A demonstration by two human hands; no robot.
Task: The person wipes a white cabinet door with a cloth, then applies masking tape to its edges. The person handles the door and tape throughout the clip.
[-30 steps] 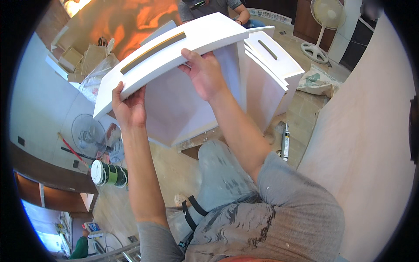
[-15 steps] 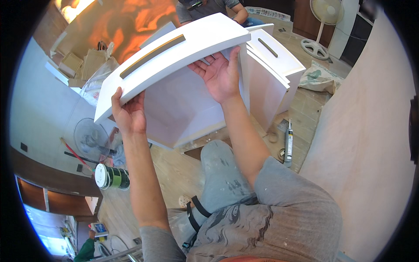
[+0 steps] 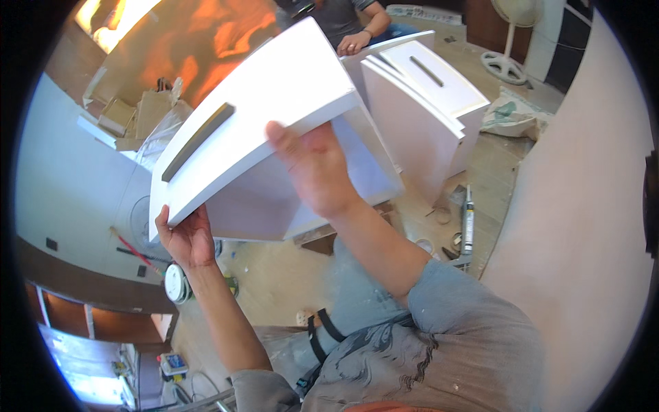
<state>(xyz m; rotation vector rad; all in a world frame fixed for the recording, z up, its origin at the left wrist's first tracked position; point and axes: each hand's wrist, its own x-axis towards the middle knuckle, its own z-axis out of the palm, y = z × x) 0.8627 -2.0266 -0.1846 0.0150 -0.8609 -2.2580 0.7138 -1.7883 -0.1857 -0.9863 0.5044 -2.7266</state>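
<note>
A white drawer [image 3: 288,79] with a dark bar handle [image 3: 199,142] is raised and tilted in front of me, its handle face turned up. My left hand [image 3: 190,237] grips the near left corner of that face, thumb on the edge and fingers underneath. Along the same edge, farther right, my right hand [image 3: 312,168] has its thumb over the rim; motion blurs it, and its other fingers are partly hidden behind the panel. Below the face, the drawer's pale inner side [image 3: 264,206] shows between my arms.
More white drawers [image 3: 412,103] stand to the right, one with a dark handle. Beyond them sits another person, one hand [image 3: 353,44] near a white panel. A sealant tube [image 3: 468,223] and tape rolls lie on the right floor; a paint bucket [image 3: 177,283] stands left.
The drawer has tilted further, its left end coming lower and nearer to me. My right hand has shifted left and down, its thumb now over the edge. The other person's hand has come into view.
</note>
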